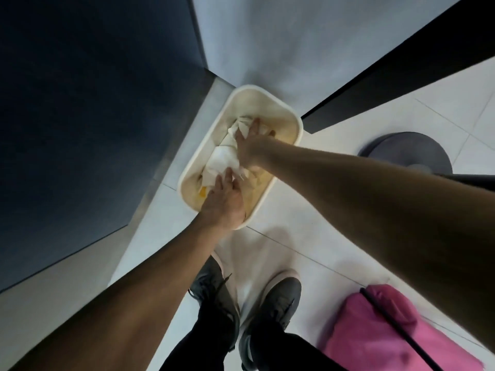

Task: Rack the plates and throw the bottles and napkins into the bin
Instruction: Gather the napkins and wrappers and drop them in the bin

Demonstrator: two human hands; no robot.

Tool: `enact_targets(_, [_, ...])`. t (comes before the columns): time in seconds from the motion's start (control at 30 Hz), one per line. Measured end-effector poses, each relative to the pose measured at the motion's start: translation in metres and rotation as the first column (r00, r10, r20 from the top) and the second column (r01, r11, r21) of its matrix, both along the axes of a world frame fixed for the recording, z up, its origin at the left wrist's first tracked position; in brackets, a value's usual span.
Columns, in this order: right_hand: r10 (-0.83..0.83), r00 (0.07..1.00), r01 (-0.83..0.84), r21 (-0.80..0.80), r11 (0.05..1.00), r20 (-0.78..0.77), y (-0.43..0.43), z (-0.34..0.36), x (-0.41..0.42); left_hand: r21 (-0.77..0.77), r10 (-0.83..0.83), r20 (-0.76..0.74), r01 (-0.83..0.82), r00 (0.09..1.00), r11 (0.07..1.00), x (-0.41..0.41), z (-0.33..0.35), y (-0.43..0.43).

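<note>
napkins (pixel 223 159): a crumpled white wad lying inside the bin (pixel 299 121), a cream oblong tub on the tiled floor, set in the corner against a dark cabinet panel (pixel 80 103). a yellow scrap (pixel 202 193) shows beneath the paper. no bottle can be made out.

left hand (pixel 225 199): fingers straight, resting on the near end of the wad and gripping nothing. right hand (pixel 247 148): fingers spread over the far end; whether they pinch paper cannot be told.

step in hand, by judgement: disposal of the napkins, at the point of release or pressing down. the next move calls for both hands to lift clear without dragging paper over the rim.

shoes (pixel 278 298) stand just before the bin. a pink bag (pixel 375 330) lies to the right.
</note>
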State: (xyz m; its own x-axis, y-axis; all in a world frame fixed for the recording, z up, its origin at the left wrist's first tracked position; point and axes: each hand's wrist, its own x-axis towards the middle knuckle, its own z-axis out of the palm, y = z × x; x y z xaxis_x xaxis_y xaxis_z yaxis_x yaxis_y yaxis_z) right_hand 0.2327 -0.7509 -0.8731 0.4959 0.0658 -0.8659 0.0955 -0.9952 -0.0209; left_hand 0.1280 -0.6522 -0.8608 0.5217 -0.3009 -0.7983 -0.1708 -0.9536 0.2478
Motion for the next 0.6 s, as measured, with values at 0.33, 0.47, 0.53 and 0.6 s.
enact_targets(0.33, [0.104,0.947,-0.150,0.131,0.980,0.305,-0.039,0.109,-0.004,-0.018,0.070,0.156,-0.068,0.985,0.998,0.003,0.067,0.014])
enact_targets(0.47, [0.013,0.923,-0.121,0.258,0.959,0.384,-0.050,0.156,-0.029,-0.128,0.203,0.209,-0.179,0.957,0.975,0.003,0.108,0.024])
enact_targets(0.53, [-0.028,0.930,-0.107,0.342,0.934,0.367,-0.055,0.181,-0.045,-0.221,0.326,0.231,-0.277,0.917,0.935,0.003,0.135,0.029])
enact_targets(0.6, [-0.094,0.930,-0.068,0.417,0.906,0.356,-0.056,0.213,-0.060,-0.328,0.469,0.211,-0.390,0.857,0.860,0.001,0.166,0.033])
